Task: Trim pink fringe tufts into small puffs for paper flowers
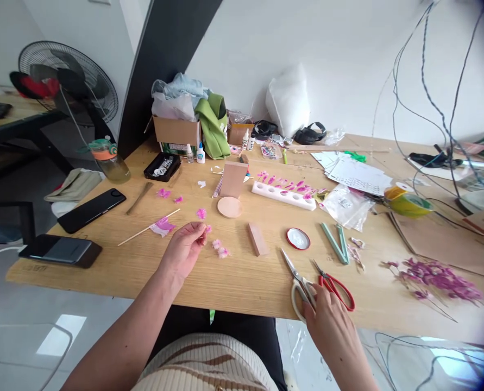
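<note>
Pinched between the thumb and fingers of my left hand (187, 245) is a small pink petal piece (208, 229), held above the table's left-centre part. Other pink pieces (221, 250) lie just right of it. My right hand (327, 315) is at the front edge, its fingers on the handles of the white-handled scissors (294, 271), whose blades point away to the upper left. Red-handled pliers or snips (334, 288) lie right beside that hand. A wooden stick with pink material (162, 226) rests left of my left hand.
On the wooden table (225, 282) are a white holder with pink flowers (284, 196), a round wooden disc (229, 207), a small block (258, 239), a red-rimmed lid (297, 238), green strips (334, 243) and a purple flower bunch (441, 279). Two dark devices and a bottle (110, 163) stand left.
</note>
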Motion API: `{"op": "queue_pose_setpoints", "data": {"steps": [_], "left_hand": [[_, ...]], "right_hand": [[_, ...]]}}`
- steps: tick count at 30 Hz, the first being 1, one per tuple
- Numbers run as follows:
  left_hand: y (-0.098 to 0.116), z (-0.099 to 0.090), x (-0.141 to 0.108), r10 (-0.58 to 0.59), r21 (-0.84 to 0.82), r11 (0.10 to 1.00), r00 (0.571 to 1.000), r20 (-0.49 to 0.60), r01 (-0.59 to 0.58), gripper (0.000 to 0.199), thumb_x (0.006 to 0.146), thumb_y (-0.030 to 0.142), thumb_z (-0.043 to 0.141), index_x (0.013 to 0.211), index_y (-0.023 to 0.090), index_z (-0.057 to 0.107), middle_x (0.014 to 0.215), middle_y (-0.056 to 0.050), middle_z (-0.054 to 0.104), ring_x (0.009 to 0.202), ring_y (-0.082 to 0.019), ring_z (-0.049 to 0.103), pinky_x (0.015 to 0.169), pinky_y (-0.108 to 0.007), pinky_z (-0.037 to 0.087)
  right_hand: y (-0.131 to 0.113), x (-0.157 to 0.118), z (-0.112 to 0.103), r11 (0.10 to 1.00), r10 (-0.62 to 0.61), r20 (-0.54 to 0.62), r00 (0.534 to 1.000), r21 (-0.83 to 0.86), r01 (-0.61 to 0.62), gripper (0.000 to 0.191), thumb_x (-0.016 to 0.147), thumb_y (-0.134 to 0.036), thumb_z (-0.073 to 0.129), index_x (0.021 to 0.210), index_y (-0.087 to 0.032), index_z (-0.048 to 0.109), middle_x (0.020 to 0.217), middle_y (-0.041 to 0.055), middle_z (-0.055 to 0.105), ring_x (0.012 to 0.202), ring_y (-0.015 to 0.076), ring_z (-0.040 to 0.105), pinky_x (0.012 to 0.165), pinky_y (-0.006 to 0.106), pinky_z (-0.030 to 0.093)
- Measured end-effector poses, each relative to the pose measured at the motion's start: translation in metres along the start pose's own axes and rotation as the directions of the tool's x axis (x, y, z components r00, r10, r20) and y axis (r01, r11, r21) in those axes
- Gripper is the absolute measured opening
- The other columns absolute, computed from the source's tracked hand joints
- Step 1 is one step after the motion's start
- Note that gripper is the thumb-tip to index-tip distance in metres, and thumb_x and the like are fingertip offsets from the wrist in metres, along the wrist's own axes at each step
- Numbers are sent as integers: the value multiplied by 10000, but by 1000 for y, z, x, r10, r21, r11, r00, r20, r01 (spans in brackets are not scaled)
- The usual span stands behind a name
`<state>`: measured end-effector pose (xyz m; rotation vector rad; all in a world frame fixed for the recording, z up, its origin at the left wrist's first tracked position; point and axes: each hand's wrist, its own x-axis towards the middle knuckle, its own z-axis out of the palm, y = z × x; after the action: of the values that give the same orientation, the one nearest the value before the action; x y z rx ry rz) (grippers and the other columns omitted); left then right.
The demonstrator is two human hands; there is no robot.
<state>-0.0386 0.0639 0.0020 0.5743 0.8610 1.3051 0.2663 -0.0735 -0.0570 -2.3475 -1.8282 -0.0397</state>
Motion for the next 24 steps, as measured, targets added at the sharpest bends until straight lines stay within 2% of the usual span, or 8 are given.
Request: {"op": "queue_pose_setpoints", "data": {"steps": [5, 8, 10, 12, 14, 17, 20, 24], "left_hand": [[3, 5, -4, -9, 1, 1000, 999, 31, 9, 182, 611, 198, 835, 661, 116, 680, 685, -28, 622, 613, -83, 513, 560, -199, 394], [-2, 15, -9, -30, 21, 999, 997, 73, 29, 174, 610, 192, 832, 670, 119, 685, 677, -20, 612, 600, -81, 497, 567, -208, 393], [-5, 23, -11, -71, 55, 996, 991, 118, 65, 171, 626, 212, 824, 667, 123, 684, 651, -13, 598, 588, -86, 496, 577, -224, 396], [-8, 30, -13, -127, 106, 988, 978, 165, 111, 175, 640, 239, 817, 671, 127, 687, 651, -18, 602, 578, -93, 504, 582, -241, 398], [-10, 36, -14, -179, 159, 976, 961, 210, 147, 186, 634, 254, 823, 677, 126, 695, 686, -37, 629, 600, -103, 528, 591, -245, 401], [-12, 40, -16, -221, 207, 964, 937, 270, 168, 199, 615, 266, 837, 668, 128, 704, 713, -58, 661, 676, -126, 575, 639, -244, 423], [-13, 42, -20, -252, 235, 955, 914, 317, 182, 185, 620, 268, 835, 655, 140, 706, 713, -62, 677, 700, -144, 597, 681, -264, 446], [-14, 40, -24, -288, 255, 945, 891, 352, 205, 172, 636, 261, 827, 670, 138, 712, 715, -67, 683, 710, -153, 612, 720, -290, 465]], "right_hand": [[-3, -3, -30, 939, 229, 131, 965, 232, -254, 337, 730, -419, 530, 998, -222, 589, 942, 126, 692, 812, 319, 668, 643, 410, 501], [-14, -16, -47, 673, 269, 247, 931, 644, -365, 402, 695, -479, 613, 1008, -227, 598, 881, 98, 696, 774, 276, 664, 613, 362, 499], [-24, -22, -58, 464, 180, 346, 921, 796, -390, 452, 667, -520, 681, 983, -203, 618, 801, 78, 672, 694, 229, 632, 577, 323, 480], [-33, -24, -68, 383, 38, 426, 904, 829, -407, 490, 644, -566, 720, 937, -182, 637, 699, 38, 615, 594, 177, 554, 534, 295, 435], [-38, -20, -79, 400, -152, 448, 881, 843, -359, 483, 678, -605, 691, 886, -173, 636, 643, 8, 553, 563, 144, 477, 527, 280, 401], [-40, -11, -93, 561, -367, 412, 834, 813, -154, 398, 756, -574, 639, 821, -183, 600, 650, -7, 510, 605, 138, 430, 570, 270, 388], [-43, -2, -103, 743, -433, 450, 781, 669, 26, 333, 766, -507, 661, 733, -201, 536, 639, -29, 487, 591, 124, 379, 546, 251, 332], [-48, 9, -111, 807, -483, 486, 729, 569, 156, 386, 772, -490, 663, 631, -207, 441, 610, -44, 454, 562, 108, 331, 514, 244, 272]]}}
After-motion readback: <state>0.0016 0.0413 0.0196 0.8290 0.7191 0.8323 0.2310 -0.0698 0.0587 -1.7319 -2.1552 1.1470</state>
